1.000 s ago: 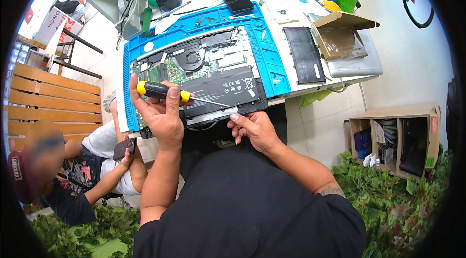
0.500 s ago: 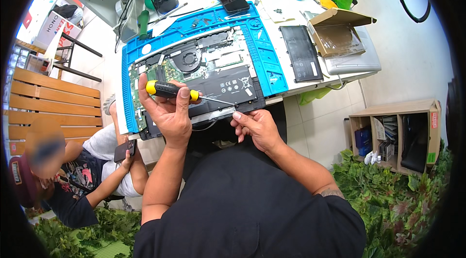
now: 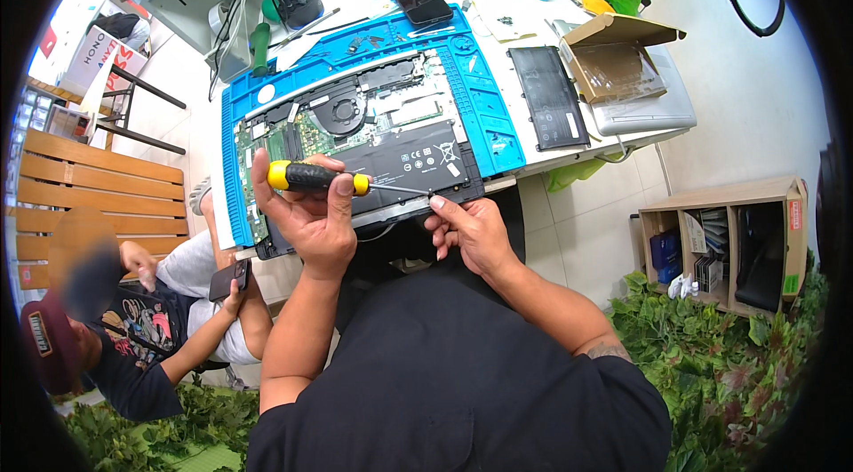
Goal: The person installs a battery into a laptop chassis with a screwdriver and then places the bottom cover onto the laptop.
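A yellow and black screwdriver (image 3: 311,178) lies across my left hand (image 3: 311,223), held between thumb and fingers. Its thin shaft points right, its tip by the front edge of an opened laptop (image 3: 373,130). Curled close at that tip is my right hand (image 3: 469,234), thumb and forefinger pinched together. Anything small between those fingertips is too tiny to make out. The laptop's inside shows a round fan (image 3: 341,108), a green circuit board and a flat black battery (image 3: 413,156). It rests on a blue repair mat (image 3: 493,130).
A second black battery (image 3: 547,99) lies right of the mat, beside an open cardboard box (image 3: 622,72) on a silver laptop (image 3: 671,99). A phone (image 3: 421,1) and a screwdriver holder (image 3: 295,1) are at the back. A seated person (image 3: 147,321) is at the left, holding a phone.
The screwdriver has turned slightly and its handle sits a little lower in my left hand. My right hand stays at the tip. The seated person's free hand has moved away from their head.
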